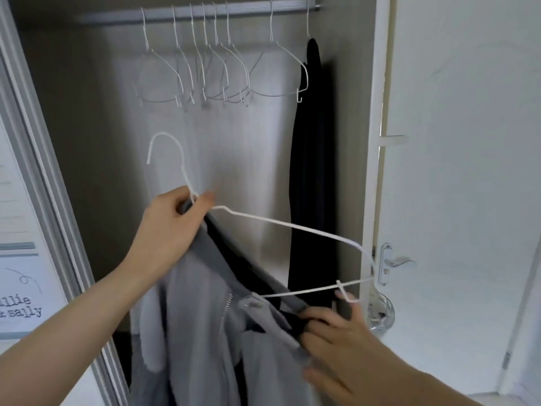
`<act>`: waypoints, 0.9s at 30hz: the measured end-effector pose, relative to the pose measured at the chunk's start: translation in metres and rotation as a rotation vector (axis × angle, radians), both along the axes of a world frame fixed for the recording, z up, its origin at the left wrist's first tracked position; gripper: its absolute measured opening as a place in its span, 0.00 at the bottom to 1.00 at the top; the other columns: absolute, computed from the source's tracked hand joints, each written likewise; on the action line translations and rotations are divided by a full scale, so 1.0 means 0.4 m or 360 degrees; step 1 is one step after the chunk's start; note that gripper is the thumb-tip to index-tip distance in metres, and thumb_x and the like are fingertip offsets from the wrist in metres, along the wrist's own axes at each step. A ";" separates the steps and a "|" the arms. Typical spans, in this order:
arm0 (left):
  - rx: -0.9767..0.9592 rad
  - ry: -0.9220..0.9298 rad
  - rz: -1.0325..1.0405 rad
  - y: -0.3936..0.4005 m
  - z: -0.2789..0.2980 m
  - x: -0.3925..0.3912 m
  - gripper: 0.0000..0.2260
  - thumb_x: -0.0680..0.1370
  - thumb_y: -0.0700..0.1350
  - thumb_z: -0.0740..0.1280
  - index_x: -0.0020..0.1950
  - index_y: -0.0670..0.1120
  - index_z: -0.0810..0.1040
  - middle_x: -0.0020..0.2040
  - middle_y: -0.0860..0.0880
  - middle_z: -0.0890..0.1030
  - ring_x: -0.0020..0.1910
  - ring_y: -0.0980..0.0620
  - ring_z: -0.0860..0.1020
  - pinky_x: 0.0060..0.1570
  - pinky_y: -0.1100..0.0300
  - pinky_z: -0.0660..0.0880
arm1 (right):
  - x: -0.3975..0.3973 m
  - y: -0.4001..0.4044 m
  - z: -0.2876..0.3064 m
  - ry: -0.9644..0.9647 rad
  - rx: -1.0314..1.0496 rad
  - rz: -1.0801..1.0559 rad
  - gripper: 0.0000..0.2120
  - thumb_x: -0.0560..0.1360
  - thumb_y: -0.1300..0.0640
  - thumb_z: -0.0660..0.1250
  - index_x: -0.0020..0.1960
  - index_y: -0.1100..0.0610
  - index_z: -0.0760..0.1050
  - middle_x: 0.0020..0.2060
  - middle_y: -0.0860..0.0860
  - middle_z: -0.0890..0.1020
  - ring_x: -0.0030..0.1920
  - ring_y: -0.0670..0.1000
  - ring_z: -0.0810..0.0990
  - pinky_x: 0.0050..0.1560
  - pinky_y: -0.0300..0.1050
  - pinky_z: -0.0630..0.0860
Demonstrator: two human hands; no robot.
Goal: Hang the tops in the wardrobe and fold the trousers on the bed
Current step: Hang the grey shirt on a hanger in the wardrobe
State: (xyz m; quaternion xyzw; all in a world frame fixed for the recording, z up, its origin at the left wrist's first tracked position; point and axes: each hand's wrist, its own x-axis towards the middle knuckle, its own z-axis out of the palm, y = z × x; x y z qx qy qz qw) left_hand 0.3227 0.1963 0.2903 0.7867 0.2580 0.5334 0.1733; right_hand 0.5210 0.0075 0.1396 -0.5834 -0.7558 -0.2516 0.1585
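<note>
I hold a white wire hanger (292, 227) in front of the open wardrobe. My left hand (172, 227) grips the hanger's neck together with the collar of a grey zip top (205, 303) with a black lining. One side of the top is on the hanger's left arm; the hanger's right arm sticks out bare. My right hand (336, 347) pinches the top's other shoulder edge just below the hanger's bottom wire. The top's lower part hangs out of view.
Several empty white hangers (205, 68) hang on the wardrobe rail (248, 11). A dark garment (311, 171) hangs at the rail's right end. The sliding door frame (44, 171) stands on the left. On the right is a white door with a handle (395, 262).
</note>
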 end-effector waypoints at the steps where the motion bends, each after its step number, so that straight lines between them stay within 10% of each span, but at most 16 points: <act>1: 0.0020 0.0040 0.0078 0.014 -0.011 -0.008 0.22 0.78 0.51 0.67 0.31 0.46 0.59 0.29 0.52 0.58 0.31 0.51 0.58 0.31 0.58 0.57 | 0.016 -0.020 0.010 -0.0049 0.0087 -0.0032 0.07 0.75 0.44 0.61 0.45 0.46 0.74 0.43 0.38 0.76 0.60 0.44 0.74 0.66 0.59 0.58; 10: 0.0233 0.0331 0.0313 0.057 -0.082 -0.024 0.19 0.75 0.48 0.68 0.33 0.40 0.65 0.27 0.42 0.63 0.31 0.45 0.60 0.32 0.57 0.65 | 0.130 -0.106 0.137 -0.0428 0.0215 -0.0099 0.08 0.73 0.62 0.65 0.50 0.52 0.73 0.43 0.46 0.78 0.42 0.53 0.73 0.44 0.43 0.68; 17: 0.0516 0.0415 0.0186 -0.087 -0.114 0.090 0.22 0.73 0.66 0.55 0.30 0.51 0.57 0.22 0.52 0.62 0.29 0.41 0.73 0.29 0.56 0.61 | 0.000 -0.029 0.200 0.0789 0.0184 -0.0002 0.09 0.81 0.50 0.49 0.55 0.44 0.67 0.50 0.41 0.70 0.47 0.45 0.74 0.48 0.43 0.72; 27: 0.0264 0.0323 -0.0003 0.043 -0.116 0.000 0.31 0.72 0.71 0.55 0.33 0.43 0.74 0.25 0.49 0.67 0.28 0.50 0.69 0.34 0.58 0.68 | 0.045 -0.043 0.260 0.1437 0.0408 0.0127 0.08 0.74 0.61 0.62 0.46 0.47 0.74 0.42 0.47 0.76 0.41 0.46 0.74 0.43 0.36 0.69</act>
